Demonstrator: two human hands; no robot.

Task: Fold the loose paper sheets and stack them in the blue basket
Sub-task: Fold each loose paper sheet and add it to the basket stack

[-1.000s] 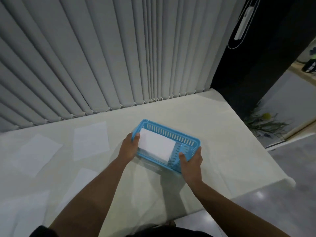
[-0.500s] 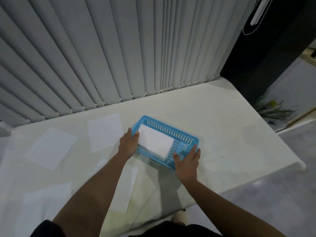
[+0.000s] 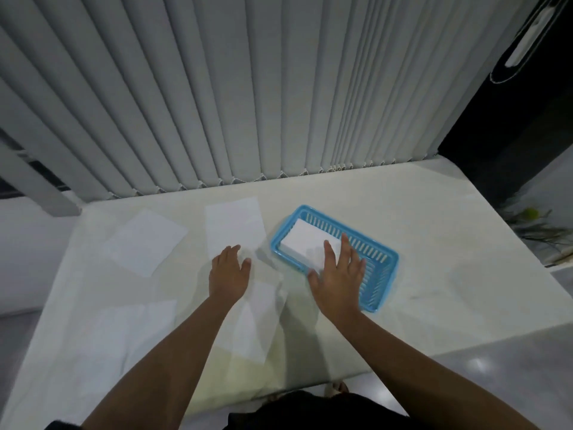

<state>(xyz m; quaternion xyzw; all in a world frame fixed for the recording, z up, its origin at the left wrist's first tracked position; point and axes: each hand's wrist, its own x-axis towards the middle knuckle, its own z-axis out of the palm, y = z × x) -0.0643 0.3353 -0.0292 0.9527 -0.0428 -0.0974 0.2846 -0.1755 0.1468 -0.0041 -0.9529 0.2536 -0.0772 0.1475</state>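
the blue slotted plastic basket (image 3: 387, 274) sits on the white table (image 3: 434, 228) holding a folded white paper stack (image 3: 305, 243), right hand (image 3: 339, 274) spread flat over it, left hand (image 3: 228, 271) flat on a loose white sheet (image 3: 234, 228).

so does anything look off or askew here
Nothing damaged or spilled. The basket sits skewed to the table edge, its folded stack sitting at the far-left end; loose sheets lie at mixed angles left of it.
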